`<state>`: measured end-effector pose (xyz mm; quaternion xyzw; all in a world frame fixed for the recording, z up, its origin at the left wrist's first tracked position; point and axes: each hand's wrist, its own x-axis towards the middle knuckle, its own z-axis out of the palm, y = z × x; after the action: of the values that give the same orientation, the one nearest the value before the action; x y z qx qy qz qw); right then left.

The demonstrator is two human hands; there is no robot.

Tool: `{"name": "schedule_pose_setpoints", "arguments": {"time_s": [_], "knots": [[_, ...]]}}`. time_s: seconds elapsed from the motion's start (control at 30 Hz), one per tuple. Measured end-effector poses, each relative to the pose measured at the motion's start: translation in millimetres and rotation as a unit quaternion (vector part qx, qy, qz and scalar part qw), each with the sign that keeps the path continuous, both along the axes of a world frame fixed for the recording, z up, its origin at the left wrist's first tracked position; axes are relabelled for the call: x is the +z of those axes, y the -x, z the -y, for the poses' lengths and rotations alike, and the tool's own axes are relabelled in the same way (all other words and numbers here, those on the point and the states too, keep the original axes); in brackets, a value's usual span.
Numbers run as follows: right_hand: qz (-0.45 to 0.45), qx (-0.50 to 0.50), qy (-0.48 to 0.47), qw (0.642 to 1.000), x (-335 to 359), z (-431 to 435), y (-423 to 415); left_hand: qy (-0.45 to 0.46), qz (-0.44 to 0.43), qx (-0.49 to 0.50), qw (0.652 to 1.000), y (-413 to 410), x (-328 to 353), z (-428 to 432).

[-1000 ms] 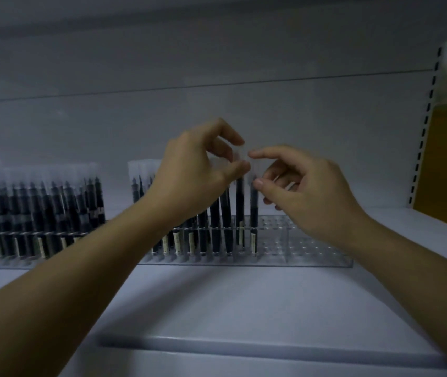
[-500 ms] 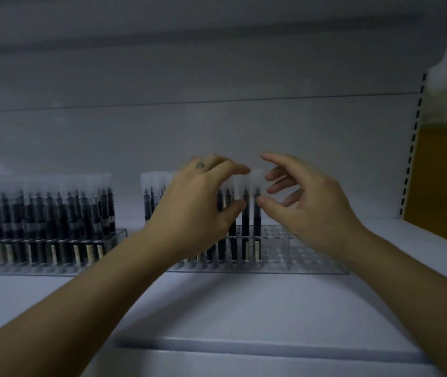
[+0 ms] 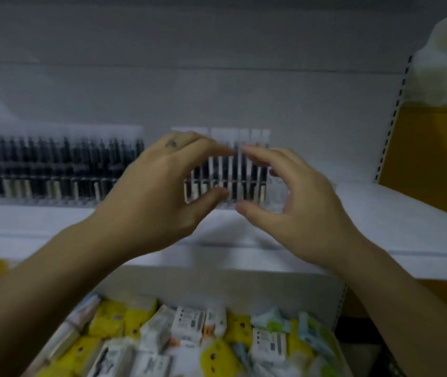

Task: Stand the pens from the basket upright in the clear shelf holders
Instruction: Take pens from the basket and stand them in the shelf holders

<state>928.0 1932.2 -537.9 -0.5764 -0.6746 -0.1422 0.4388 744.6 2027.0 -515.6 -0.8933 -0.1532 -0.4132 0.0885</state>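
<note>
The pens [image 3: 233, 170] stand upright in a clear holder [image 3: 276, 191] on the white shelf [image 3: 380, 213] (motion blur smears the detail). Just in front, the left hand [image 3: 162, 191] and right hand [image 3: 293, 202] hover with thumbs and forefingers spread, gripping nothing. A fuller holder [image 3: 59, 170] stands to the left.

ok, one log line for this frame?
phase: at right holder | left hand: open, nothing held | right hand: open, nothing held | pens: upright, right slots free | frame: blurred

A shop: shelf [image 3: 380, 213] stocked with pens [image 3: 53, 164], packaged goods [image 3: 189, 336] below.
</note>
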Motion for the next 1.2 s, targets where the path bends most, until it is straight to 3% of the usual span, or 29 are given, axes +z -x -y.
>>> {"name": "schedule_pose_setpoints", "arguments": {"time_s": [0.17, 0.3, 0.5, 0.73, 0.9, 1.07, 1.2], "knots": [[-0.077, 0.091, 0.022, 0.993, -48.0, 3.9, 46.7, 0.093, 0.001, 0.017, 0.996, 67.7, -65.9, 15.3], [-0.075, 0.13, 0.059, 0.987, -100.6, -1.7, 78.2, 0.175, 0.007, 0.043, 0.984, 106.5, -125.2, 22.7], [-0.001, 0.076, 0.293, 0.953, -215.5, -19.7, 111.4, 0.271, -0.07, 0.118, 0.953, 130.5, -221.1, 17.4], [-0.004, 0.051, 0.481, 0.875, -336.3, -33.7, 114.9, 0.452, -0.183, 0.194, 0.851, 130.6, -341.9, 9.3], [0.003, 0.052, 0.566, 0.823, -399.3, -31.4, 119.3, 0.595, -0.208, 0.207, 0.748, 120.9, -420.1, 18.8], [-0.016, 0.063, 0.669, 0.74, -458.3, -13.2, 124.1, 0.722, -0.2, 0.225, 0.623, 143.5, -499.0, 65.3], [0.007, 0.029, 0.736, 0.677, -494.9, -11.3, 125.3, 0.743, -0.208, 0.214, 0.6, 144.3, -525.6, 71.5]]}}
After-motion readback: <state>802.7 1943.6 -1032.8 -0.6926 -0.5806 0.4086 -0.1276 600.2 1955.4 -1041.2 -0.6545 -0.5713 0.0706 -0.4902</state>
